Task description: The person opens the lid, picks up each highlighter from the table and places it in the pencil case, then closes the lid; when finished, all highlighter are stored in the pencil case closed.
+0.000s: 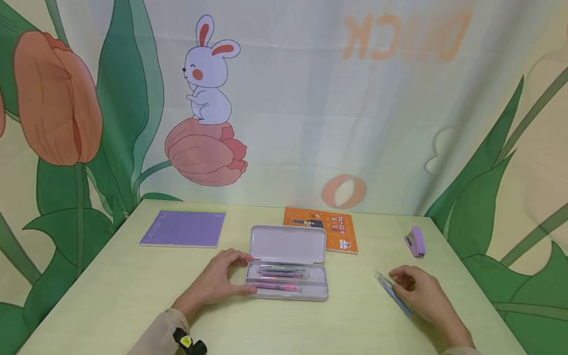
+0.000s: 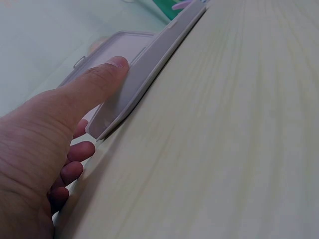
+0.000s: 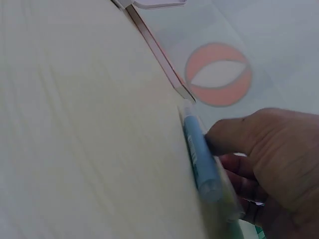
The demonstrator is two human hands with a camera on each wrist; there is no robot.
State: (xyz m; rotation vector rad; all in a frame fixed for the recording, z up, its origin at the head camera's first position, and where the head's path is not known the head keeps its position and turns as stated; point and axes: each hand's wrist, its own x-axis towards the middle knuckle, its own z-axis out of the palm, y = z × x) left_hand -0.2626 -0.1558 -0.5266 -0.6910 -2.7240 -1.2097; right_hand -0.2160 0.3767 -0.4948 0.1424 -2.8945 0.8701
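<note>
A pale pencil case [image 1: 315, 291] stands open on the table, lid tilted back. In its tray lie several pens, among them a purple and pink pen [image 1: 277, 286]. My left hand [image 1: 217, 278] grips the case's left end, thumb [image 2: 107, 74] on the front wall and forefinger near the hinge. To the right, a light blue pen [image 3: 202, 159] lies slanted beside a clear, yellowish pen [image 3: 228, 201]. My right hand [image 1: 421, 291] bends over both and pinches the yellowish one, partly hidden by the fingers. Whether it also grips the blue one is unclear.
Behind the case lies an orange booklet [image 1: 341, 231], partly covered by the lid. A purple notebook [image 1: 186, 229] is at the back left. On the back right stands a purple stapler [image 1: 416, 241]. A printed curtain [image 1: 284, 123] hangs along the table's far edge.
</note>
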